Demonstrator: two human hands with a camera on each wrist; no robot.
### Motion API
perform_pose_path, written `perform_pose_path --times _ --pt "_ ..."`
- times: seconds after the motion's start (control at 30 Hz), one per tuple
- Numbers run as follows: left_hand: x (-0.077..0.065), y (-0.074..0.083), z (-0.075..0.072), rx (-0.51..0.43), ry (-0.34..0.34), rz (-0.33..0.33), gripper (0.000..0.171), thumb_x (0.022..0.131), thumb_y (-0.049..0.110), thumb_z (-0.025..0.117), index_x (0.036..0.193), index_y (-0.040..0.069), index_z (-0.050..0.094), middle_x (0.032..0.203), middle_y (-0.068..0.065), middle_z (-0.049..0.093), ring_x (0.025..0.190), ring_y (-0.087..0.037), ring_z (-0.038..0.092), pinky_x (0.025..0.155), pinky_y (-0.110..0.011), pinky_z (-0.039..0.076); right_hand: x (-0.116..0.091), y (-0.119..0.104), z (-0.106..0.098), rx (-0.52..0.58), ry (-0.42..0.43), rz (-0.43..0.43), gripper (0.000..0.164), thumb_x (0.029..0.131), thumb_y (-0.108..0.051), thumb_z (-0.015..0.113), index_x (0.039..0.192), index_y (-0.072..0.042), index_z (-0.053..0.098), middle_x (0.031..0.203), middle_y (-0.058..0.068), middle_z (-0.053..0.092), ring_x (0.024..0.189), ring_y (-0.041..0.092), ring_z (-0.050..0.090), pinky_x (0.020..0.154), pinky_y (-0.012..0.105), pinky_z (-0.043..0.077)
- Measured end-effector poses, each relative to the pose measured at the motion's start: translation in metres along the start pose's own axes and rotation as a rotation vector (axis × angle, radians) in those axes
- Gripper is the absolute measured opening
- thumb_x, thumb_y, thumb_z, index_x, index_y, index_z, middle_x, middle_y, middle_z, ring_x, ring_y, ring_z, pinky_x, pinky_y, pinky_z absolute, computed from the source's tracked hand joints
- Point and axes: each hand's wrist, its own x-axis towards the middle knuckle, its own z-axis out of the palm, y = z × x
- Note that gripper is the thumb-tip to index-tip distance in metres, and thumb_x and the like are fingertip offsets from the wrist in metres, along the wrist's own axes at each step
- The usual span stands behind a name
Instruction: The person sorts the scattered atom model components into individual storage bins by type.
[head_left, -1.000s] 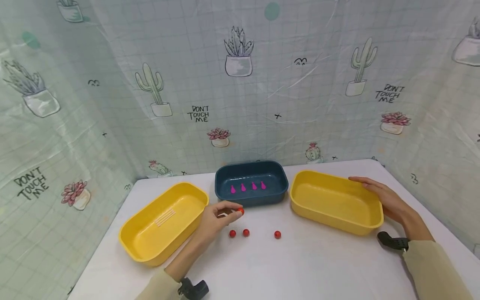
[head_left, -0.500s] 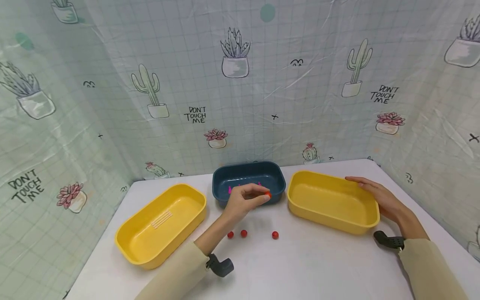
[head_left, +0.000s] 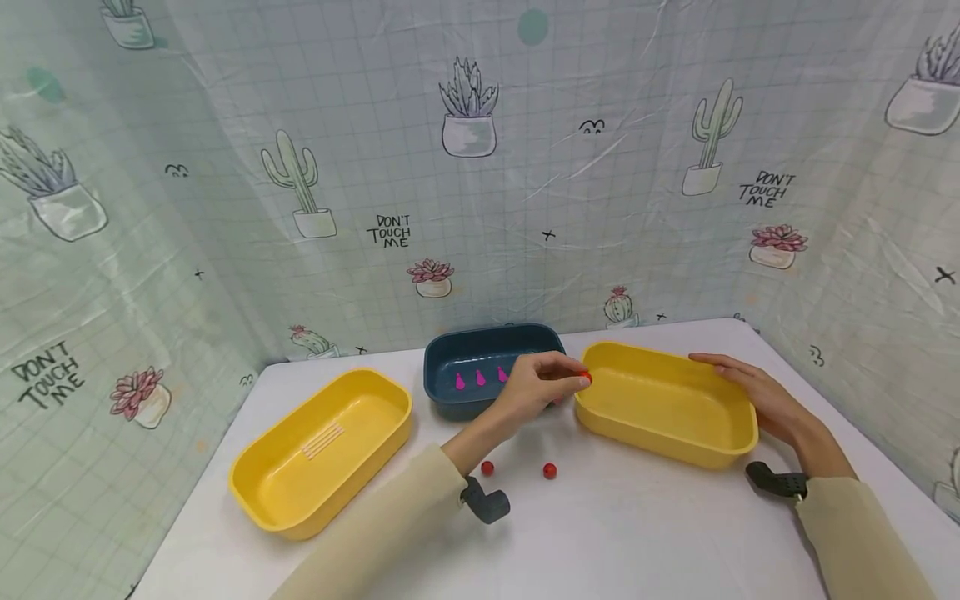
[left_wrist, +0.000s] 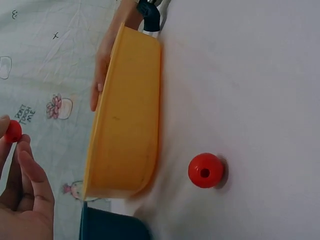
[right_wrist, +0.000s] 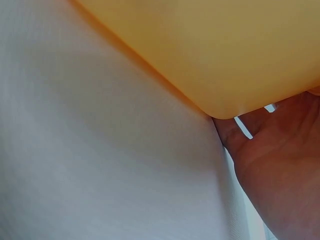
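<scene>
My left hand [head_left: 534, 388] pinches a red bead [head_left: 585, 378] between thumb and fingertips, over the left end of the right-hand yellow bin [head_left: 652, 439]. In the left wrist view the pinched bead [left_wrist: 13, 131] shows at the left edge. My right hand [head_left: 767, 402] rests against the outside of that bin's right end, fingers stretched along its far rim. Two more red beads, one [head_left: 487, 468] and another [head_left: 550, 471], lie on the white table. In the left wrist view, a hole shows in the loose bead [left_wrist: 205, 170].
A dark blue bin [head_left: 450, 406] at the back holds several pink pieces [head_left: 481, 378], partly hidden by my left hand. Another yellow bin [head_left: 300, 525] on the left contains several thin pale sticks [head_left: 322, 442]. A patterned curtain [head_left: 547, 192] stands behind the table.
My left hand has carried the red bead rightward, past the dark blue bin to the right yellow bin. Its forearm now covers one loose bead. My right hand stays at the bin.
</scene>
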Motion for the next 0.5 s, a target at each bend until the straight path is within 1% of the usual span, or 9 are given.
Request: perform_pose_path --times 0.07,0.17,0.33,0.37,0.43,0.5 --pt "0.006 0.0 0.007 -0.006 -0.009 -0.018 0.025 0.094 0.025 0.077 0.115 0.012 0.077 0.104 0.0 0.076 0.082 -0.012 0.061 0.068 -0.023 0.054 0.0 0.0 -0.001 0.0 0.0 -0.003 0.06 0.111 -0.047 0.036 0.162 -0.015 0.034 0.133 -0.033 0.049 0.115 -0.011 0.059 0.094 0.016 0.054" --pt "0.014 0.0 0.017 0.013 -0.025 -0.034 0.024 0.093 0.026 0.077 0.114 0.014 0.078 0.102 0.001 0.076 0.082 -0.014 0.063 0.069 -0.023 0.055 -0.001 0.0 -0.001 0.0 0.001 -0.008 0.059 0.111 -0.046 0.036 0.162 -0.015 0.034 0.132 -0.033 0.05 0.114 -0.011 0.059 0.094 0.016 0.054" --pt "0.029 0.0 0.029 0.047 -0.038 -0.03 0.023 0.093 0.024 0.078 0.113 0.012 0.078 0.099 -0.001 0.076 0.089 -0.031 0.067 0.068 -0.023 0.055 -0.002 -0.002 0.001 0.008 -0.003 -0.006 0.061 0.111 -0.047 0.037 0.162 -0.015 0.033 0.132 -0.033 0.05 0.115 -0.01 0.06 0.095 0.017 0.054" --pt "0.032 0.0 0.031 0.055 -0.042 -0.031 0.023 0.092 0.023 0.078 0.113 0.012 0.078 0.099 -0.001 0.076 0.09 -0.032 0.067 0.069 -0.023 0.056 -0.002 -0.002 0.001 0.01 -0.003 -0.002 0.061 0.111 -0.047 0.037 0.162 -0.015 0.033 0.132 -0.033 0.05 0.114 -0.01 0.06 0.095 0.017 0.055" --pt "0.037 -0.001 0.034 0.072 -0.048 -0.037 0.022 0.092 0.022 0.078 0.112 0.012 0.078 0.098 0.001 0.076 0.089 -0.029 0.068 0.069 -0.022 0.055 -0.002 -0.003 0.003 0.012 -0.002 0.004 0.061 0.111 -0.048 0.037 0.162 -0.016 0.033 0.132 -0.032 0.05 0.114 -0.01 0.06 0.095 0.017 0.055" --pt "0.041 -0.001 0.038 0.091 -0.057 -0.046 0.021 0.092 0.022 0.078 0.111 0.012 0.079 0.098 0.003 0.076 0.085 -0.021 0.067 0.069 -0.021 0.055 -0.001 -0.003 0.003 0.017 -0.004 0.009 0.061 0.11 -0.049 0.037 0.162 -0.016 0.034 0.131 -0.032 0.049 0.114 -0.01 0.06 0.095 0.017 0.055"
